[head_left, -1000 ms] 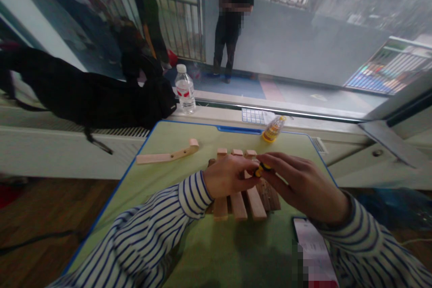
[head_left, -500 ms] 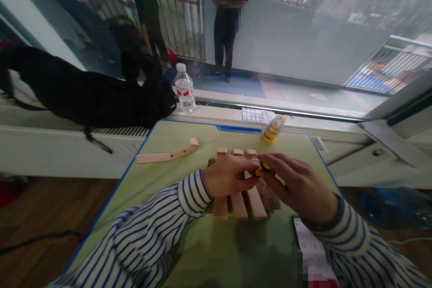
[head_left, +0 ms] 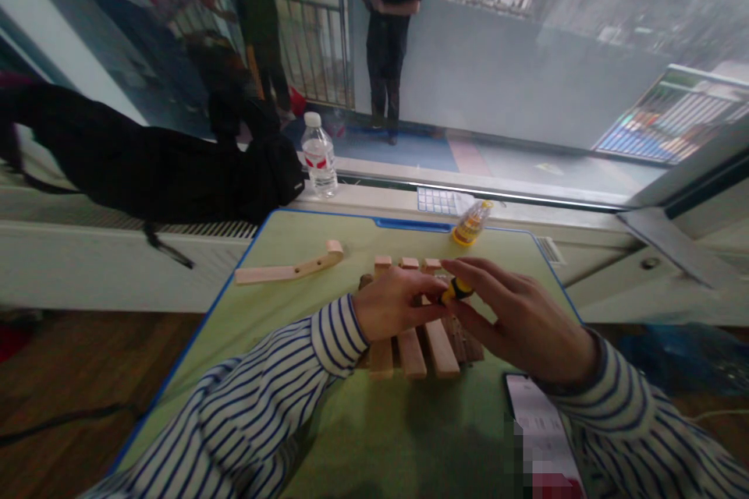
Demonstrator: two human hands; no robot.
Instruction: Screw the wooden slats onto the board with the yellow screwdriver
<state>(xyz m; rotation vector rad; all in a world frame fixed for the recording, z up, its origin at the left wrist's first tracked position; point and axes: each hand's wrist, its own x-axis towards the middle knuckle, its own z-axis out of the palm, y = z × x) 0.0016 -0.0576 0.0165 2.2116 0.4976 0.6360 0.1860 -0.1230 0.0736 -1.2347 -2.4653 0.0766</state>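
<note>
A stubby yellow-and-black screwdriver (head_left: 458, 290) is held over a wooden piece made of several pale slats (head_left: 440, 347) laid across darker brown wood (head_left: 471, 343). My left hand (head_left: 393, 302) reaches over the slats, its thumb and forefinger pinched at the screwdriver's front end. Around the handle, from the right side, curve the fingers and thumb of my right hand (head_left: 518, 316). The screwdriver's tip and whatever it meets are hidden behind my left fingers. To the left lies a separate curved wooden strip (head_left: 286, 271) with two dark holes.
The green table (head_left: 328, 437) has a blue edge. A yellow-capped glue bottle (head_left: 470, 224) stands at its back, a phone (head_left: 541, 425) by my right wrist. On the sill are a water bottle (head_left: 319, 160) and black bag (head_left: 193, 175). People appear in the window glass.
My right fingers have shifted and spread a little around the handle, showing more of its yellow and black. My left hand keeps nearly the same place.
</note>
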